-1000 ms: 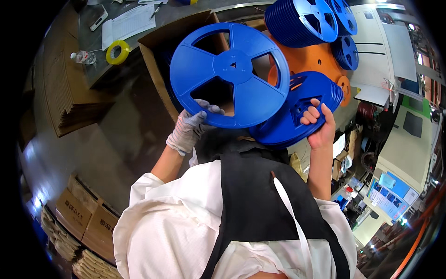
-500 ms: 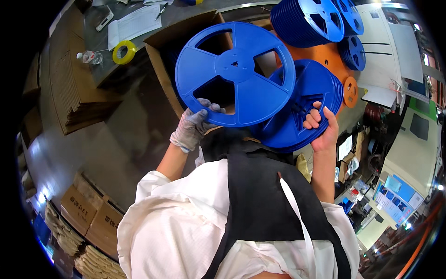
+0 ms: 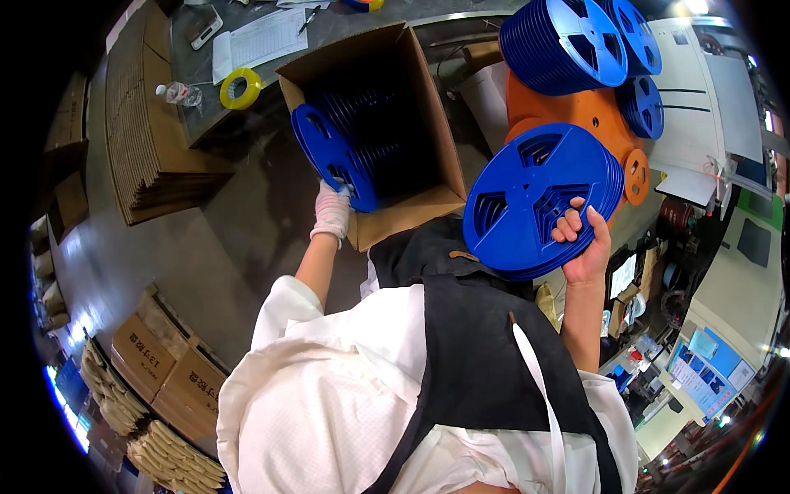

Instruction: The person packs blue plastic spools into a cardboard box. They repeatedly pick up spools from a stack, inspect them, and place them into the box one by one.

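Note:
My left hand (image 3: 332, 212), in a pale glove, is closed on the near edge of a blue reel (image 3: 331, 153). This reel stands tilted at the left side of an open cardboard box (image 3: 436, 123), with its upper part inside the box wall. Several more blue reels (image 3: 383, 152) stand on edge in the dark inside of the box. To the right, my bare right hand (image 3: 586, 247) grips a stack of blue reels (image 3: 533, 235), its fingers hooked through a cut-out of the top one. The stack leans face-up beside the box, in front of orange reels.
Behind the held stack are large orange reels (image 3: 527, 103) and a tall blue reel stack (image 3: 535, 49). On the grey table at the back left lie yellow tape (image 3: 240, 89), paper sheets (image 3: 259, 39) and a plastic bottle (image 3: 179, 94). Folded cardboard (image 3: 132, 123) stands at the left.
My left hand has lowered the single reel leftward from above the box to its left side, turning it edge-on. The box inside now shows. My right hand still holds the stack, slightly shifted right.

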A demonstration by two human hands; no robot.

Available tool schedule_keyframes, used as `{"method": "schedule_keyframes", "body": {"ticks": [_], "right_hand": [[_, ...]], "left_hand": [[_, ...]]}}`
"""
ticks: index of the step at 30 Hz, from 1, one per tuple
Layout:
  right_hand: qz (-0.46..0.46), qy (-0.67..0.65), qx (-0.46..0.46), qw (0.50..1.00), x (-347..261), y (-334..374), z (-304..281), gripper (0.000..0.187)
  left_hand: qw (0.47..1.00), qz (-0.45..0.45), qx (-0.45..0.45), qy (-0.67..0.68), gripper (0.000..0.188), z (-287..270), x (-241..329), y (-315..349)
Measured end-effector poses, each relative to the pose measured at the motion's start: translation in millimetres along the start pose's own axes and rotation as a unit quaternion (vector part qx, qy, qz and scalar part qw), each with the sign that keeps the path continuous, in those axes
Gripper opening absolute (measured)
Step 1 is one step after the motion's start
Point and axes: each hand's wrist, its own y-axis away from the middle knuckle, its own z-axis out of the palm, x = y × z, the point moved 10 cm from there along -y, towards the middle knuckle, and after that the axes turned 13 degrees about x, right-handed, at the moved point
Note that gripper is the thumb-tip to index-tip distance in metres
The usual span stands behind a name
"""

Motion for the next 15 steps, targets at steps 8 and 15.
{"method": "schedule_keyframes", "body": {"ticks": [8,15], "right_hand": [[-0.014,0.008,0.013,1.000,1,1,-12,0.026],[-0.024,0.018,0.033,0.999,1,5,-15,0.026]], "left_hand": [[0.981,0.048,0.050,-0.182,0.037,4,36,-40],[0.998,-0.026,0.032,-0.054,0.033,35,4,-87]]}}
